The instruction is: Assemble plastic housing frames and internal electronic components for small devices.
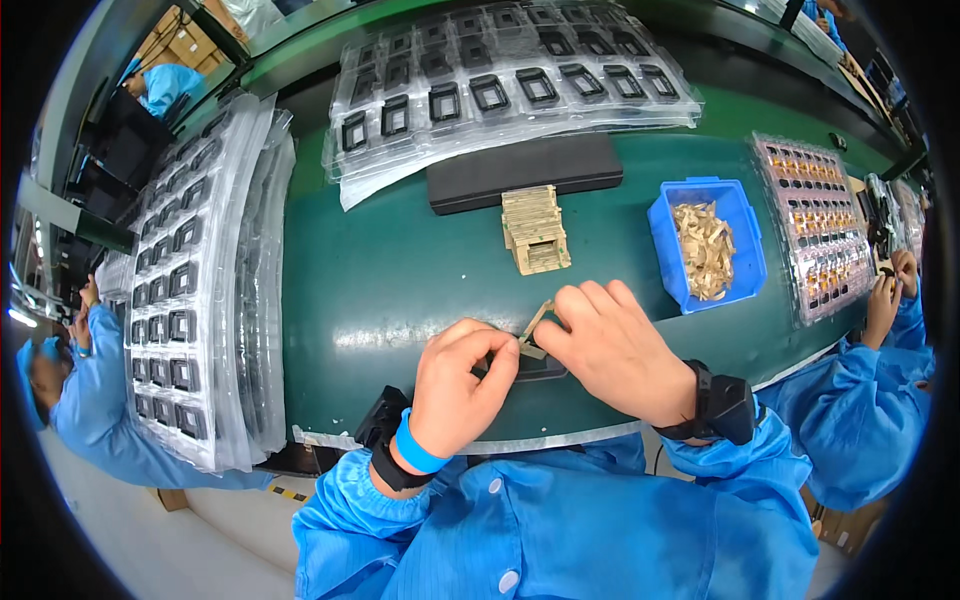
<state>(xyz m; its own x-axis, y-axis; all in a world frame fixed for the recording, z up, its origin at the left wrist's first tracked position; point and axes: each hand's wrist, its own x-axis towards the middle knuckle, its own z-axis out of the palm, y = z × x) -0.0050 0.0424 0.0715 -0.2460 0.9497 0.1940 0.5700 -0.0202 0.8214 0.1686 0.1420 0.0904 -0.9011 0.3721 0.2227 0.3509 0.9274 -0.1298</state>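
Note:
My right hand (622,352) pinches a thin tan strip (537,320) between thumb and forefinger. The strip's lower end reaches the fingertips of my left hand (466,378). Thumb and forefinger of that left hand are pressed together; what lies between them is mostly hidden. Just below the fingertips, a dark flat part (545,372) shows near the front of the green table (380,290). Beyond my hands stands a stack of tan rectangular frames (535,222). Right of the stack is a blue bin (752,240) holding crumpled tan scraps (704,252).
Clear trays with black frames (490,92) are piled at the back, and more trays (180,300) at the left. A long black block (590,165) lies behind the stack. A pinkish parts tray (815,225) lies right. Co-workers' hands show at the right (882,305) and left (85,310).

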